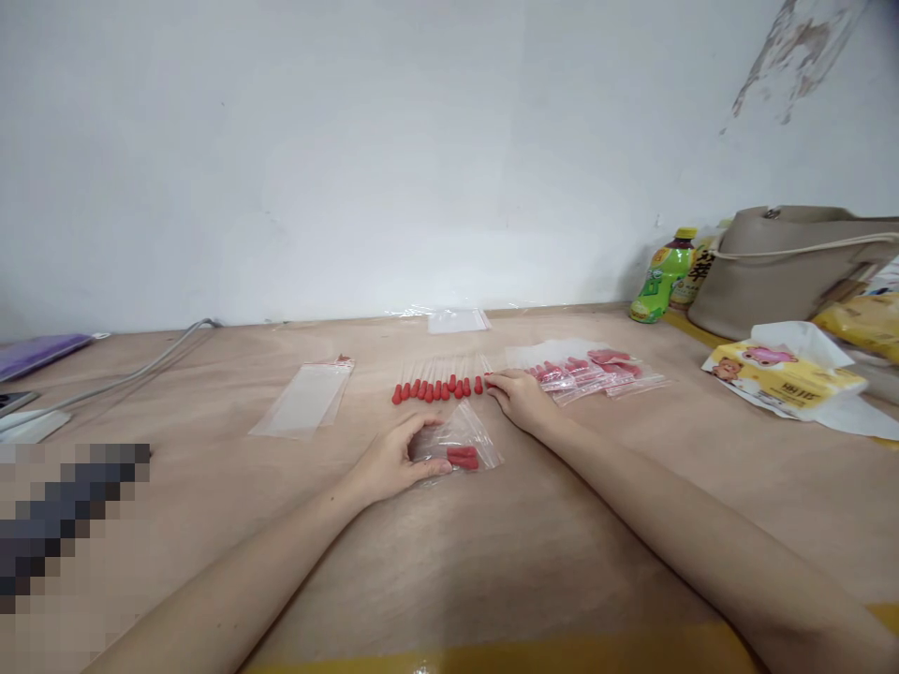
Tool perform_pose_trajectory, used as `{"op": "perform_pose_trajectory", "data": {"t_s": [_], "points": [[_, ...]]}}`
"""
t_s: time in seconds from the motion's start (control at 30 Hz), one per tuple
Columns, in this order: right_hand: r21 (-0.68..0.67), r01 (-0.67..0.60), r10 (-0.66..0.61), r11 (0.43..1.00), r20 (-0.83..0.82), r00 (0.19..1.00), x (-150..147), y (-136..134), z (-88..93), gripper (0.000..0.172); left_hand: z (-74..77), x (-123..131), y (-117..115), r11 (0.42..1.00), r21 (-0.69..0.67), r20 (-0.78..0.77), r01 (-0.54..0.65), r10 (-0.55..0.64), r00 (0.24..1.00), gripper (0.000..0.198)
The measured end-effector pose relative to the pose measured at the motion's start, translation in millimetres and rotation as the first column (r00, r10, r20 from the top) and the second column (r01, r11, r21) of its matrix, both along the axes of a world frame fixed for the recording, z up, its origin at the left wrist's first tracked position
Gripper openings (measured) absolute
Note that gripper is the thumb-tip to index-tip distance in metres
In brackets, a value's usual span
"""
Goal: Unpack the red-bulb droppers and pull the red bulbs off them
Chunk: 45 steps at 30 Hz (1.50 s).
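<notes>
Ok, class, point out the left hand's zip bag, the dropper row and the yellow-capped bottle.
Zip bag [460,432]: head view, clear plastic middle.
Dropper row [437,389]: head view, a middle red bulb.
Yellow-capped bottle [657,281]: head view, its label.

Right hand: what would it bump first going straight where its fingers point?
The right hand would probably bump the nearest red-ended dropper; it may already touch one, depth is unclear.

Pale wall [351,168], peeling patch [801,56]; brown tabletop [596,562], yellow edging [492,658]
</notes>
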State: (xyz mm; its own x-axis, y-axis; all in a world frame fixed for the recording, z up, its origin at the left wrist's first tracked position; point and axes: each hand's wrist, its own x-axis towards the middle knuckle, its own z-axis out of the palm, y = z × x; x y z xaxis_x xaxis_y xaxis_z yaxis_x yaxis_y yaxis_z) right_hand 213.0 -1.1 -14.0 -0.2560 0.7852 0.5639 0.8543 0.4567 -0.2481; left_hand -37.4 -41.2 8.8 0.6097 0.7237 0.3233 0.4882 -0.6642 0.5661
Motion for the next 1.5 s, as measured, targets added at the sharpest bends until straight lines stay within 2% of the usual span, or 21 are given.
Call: {"op": "perform_pose_trajectory", "data": {"t_s": [0.2,0.43,0.57,0.67,0.73,0.87,0.97,1.03,1.17,1.33,1.4,1.5], "points": [[-0.001,-0.049,0.049,0.999,-0.028,0.998,-9,-1,2.5,0.018,-0.5,0,0,1.0,-0.018,0.007,0.005,-0.005,1.0,0.05],[-0.034,-0.052,0.051,0.998,-0.037,0.998,-5,-10,9.2,0.016,-1.1,0,0,1.0,-0.01,-0.006,0.002,-0.002,1.0,0.051],[0.057,-0.031,0.036,0.998,-0.093,0.995,-8,-14,9.2,0.021,-0.6,0,1,1.0,0.019,-0.003,0.016,-0.015,1.0,0.052],[0.146,-0.035,0.064,0.989,-0.2,0.978,-11,-24,11.5,0.014,1.2,0,0,0.998,0.053,-0.003,0.029,-0.029,1.0,0.052],[0.15,-0.089,0.124,0.985,-0.236,0.964,-12,-35,15.1,0.01,3.1,0,-1,0.995,0.097,0.005,0.026,-0.027,1.0,0.053],[0.071,-0.284,0.293,0.956,-0.224,0.929,-11,-58,22.2,0.008,6.5,1,-5,0.983,0.183,0.052,0.033,-0.043,0.998,0.045],[-0.011,-0.371,0.359,0.929,-0.223,0.906,-10,-66,23.8,0.012,7.5,2,-8,0.985,0.159,0.061,0.072,-0.083,0.995,0.028],[-0.086,-0.413,0.387,0.907,-0.222,0.895,-10,-66,23.3,0.013,7.3,2,-9,0.988,0.125,0.045,0.093,-0.099,0.994,0.023],[-0.24,-0.528,0.448,0.815,-0.318,0.836,-14,-65,22.4,0.015,6.1,3,-10,0.989,0.079,-0.004,0.121,-0.122,0.993,0.023],[-0.352,-0.646,0.508,0.677,-0.412,0.757,-22,-65,28.7,0.02,5.1,5,-9,0.992,0.069,-0.034,0.101,-0.099,0.995,0.022],[-0.375,-0.649,0.502,0.662,-0.422,0.755,-24,-66,31.3,0.026,4.2,6,-9,0.993,0.072,-0.032,0.088,-0.086,0.996,0.022],[-0.365,-0.62,0.483,0.695,-0.402,0.778,-28,-67,31.8,0.028,2.9,7,-9,0.994,0.071,-0.038,0.077,-0.074,0.996,0.021]]}}
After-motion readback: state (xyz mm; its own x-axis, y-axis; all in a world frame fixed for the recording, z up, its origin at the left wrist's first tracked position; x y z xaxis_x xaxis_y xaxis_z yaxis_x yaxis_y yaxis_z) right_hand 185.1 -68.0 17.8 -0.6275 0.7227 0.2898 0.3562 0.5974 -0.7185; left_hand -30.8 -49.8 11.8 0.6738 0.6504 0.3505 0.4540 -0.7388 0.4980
